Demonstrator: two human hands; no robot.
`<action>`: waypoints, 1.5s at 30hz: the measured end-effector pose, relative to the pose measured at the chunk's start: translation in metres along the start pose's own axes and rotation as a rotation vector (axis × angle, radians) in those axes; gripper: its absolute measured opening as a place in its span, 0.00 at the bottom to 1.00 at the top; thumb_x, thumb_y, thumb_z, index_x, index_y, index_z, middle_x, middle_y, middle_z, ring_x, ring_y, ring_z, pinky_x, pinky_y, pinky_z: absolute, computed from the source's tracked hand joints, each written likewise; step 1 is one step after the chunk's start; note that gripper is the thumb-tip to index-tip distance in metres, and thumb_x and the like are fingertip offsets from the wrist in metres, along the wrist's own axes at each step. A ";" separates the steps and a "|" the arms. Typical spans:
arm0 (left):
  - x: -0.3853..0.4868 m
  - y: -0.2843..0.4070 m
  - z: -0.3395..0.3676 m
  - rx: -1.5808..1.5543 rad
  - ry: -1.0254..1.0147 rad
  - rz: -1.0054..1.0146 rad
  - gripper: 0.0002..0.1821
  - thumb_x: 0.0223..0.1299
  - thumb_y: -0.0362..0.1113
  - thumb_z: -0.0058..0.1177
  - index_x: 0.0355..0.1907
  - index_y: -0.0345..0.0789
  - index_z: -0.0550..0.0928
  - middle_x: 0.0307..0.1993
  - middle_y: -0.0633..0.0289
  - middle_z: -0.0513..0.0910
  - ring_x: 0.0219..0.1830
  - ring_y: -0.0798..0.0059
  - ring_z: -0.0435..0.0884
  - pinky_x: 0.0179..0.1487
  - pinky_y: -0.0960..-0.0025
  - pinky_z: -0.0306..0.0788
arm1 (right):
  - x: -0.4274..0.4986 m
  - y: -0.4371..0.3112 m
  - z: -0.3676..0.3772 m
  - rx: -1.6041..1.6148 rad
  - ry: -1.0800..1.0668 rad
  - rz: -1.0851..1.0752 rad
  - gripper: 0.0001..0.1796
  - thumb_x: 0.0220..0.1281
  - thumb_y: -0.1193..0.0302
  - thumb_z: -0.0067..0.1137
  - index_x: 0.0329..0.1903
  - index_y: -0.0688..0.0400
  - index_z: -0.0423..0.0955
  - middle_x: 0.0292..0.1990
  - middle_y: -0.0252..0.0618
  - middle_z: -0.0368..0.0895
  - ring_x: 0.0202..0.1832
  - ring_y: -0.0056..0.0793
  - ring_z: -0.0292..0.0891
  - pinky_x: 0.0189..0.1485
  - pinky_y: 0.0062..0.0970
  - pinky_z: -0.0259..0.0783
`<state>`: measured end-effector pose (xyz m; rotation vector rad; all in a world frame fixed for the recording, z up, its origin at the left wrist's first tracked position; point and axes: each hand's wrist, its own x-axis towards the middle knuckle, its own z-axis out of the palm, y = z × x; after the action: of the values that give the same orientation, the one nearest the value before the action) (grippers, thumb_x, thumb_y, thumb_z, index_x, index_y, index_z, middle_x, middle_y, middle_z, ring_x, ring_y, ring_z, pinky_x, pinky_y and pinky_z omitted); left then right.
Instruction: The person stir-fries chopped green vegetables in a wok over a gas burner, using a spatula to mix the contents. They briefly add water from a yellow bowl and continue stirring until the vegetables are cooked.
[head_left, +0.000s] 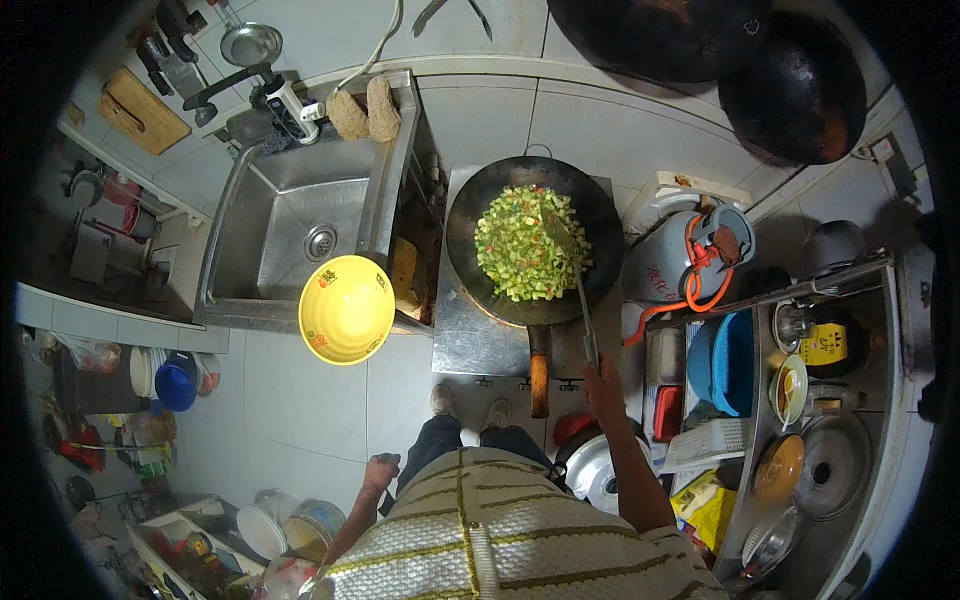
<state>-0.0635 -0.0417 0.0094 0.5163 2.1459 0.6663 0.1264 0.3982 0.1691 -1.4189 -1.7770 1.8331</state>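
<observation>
A dark wok (465, 225) with a wooden handle stands on a metal-topped stove (480, 345). Diced green vegetables with small red bits (517, 247) fill its middle. My right hand (602, 381) is closed round the handle of a long metal spatula (585, 307), whose blade lies among the vegetables at their right side. My left hand (383, 468) hangs low beside my body, away from the stove, its fingers curled with nothing visible in them. Left of the stove, a yellow bowl (347, 310) with printed marks sits at the sink's front right corner; nothing is seen inside it.
The stainless steel sink (251, 309) is at left, with two brown scrubbers (383, 109) on its back ledge. A gas cylinder (664, 259) with an orange hose stands right of the stove. A shelf rack (885, 337) holds basins and bowls. A lidded metal pot (600, 472) is by my right arm.
</observation>
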 end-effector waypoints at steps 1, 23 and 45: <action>-0.001 -0.002 0.002 -0.033 -0.001 -0.039 0.08 0.41 0.37 0.48 0.17 0.35 0.73 0.21 0.56 0.75 0.23 0.62 0.75 0.28 0.63 0.67 | 0.005 0.007 0.000 -0.047 0.039 -0.047 0.21 0.55 0.67 0.46 0.51 0.62 0.59 0.17 0.32 0.64 0.16 0.16 0.58 0.16 0.20 0.56; -0.014 -0.007 0.005 -0.360 0.064 -0.158 0.09 0.40 0.29 0.45 0.28 0.29 0.76 0.23 0.55 0.77 0.21 0.70 0.77 0.26 0.71 0.71 | 0.051 -0.025 0.015 0.256 -0.299 0.221 0.18 0.57 0.67 0.44 0.50 0.57 0.57 0.12 0.29 0.56 0.10 0.16 0.47 0.12 0.21 0.48; -0.014 -0.034 0.008 -0.188 0.055 -0.026 0.10 0.41 0.32 0.45 0.28 0.30 0.75 0.24 0.56 0.77 0.25 0.69 0.76 0.29 0.70 0.70 | 0.045 -0.047 0.049 0.528 -0.274 0.284 0.16 0.60 0.67 0.40 0.49 0.57 0.55 0.13 0.32 0.61 0.10 0.17 0.51 0.12 0.21 0.51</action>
<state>-0.0541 -0.0740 -0.0079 0.3721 2.1101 0.8671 0.0461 0.4106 0.1785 -1.2972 -1.0824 2.5022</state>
